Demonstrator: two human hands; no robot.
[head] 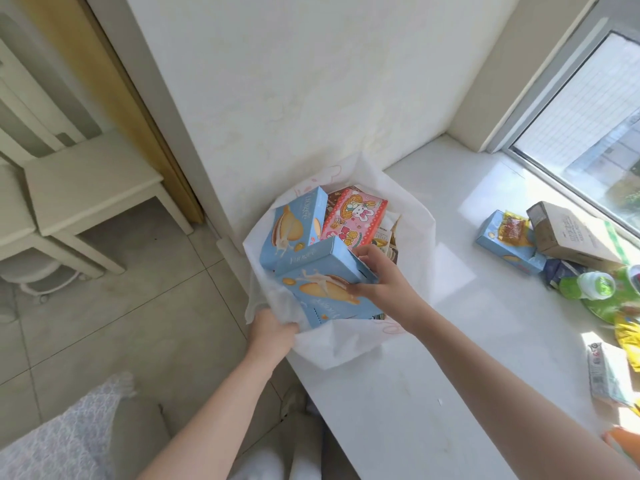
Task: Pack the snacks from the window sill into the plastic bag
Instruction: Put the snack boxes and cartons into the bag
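Note:
A white plastic bag (412, 233) stands open at the left end of the white window sill (433, 393). My left hand (273, 332) grips the bag's near left rim. My right hand (375, 278) holds a light blue biscuit box (322, 285) by its right end, over the bag's mouth. Inside the bag a second blue biscuit box (298, 225) stands upright beside a pink snack box (356, 221) with a rabbit drawing. On the sill to the right lie a third blue box (498, 249), a brown carton (571, 233), a green bottle (595, 287) and yellow packets (628, 336).
A window (588, 133) runs along the sill's right side, and a white wall (311, 81) rises behind the bag. A pale chair (86, 188) stands on the tiled floor (121, 306) to the left. A small wrapped pack (606, 372) lies near the sill's right edge.

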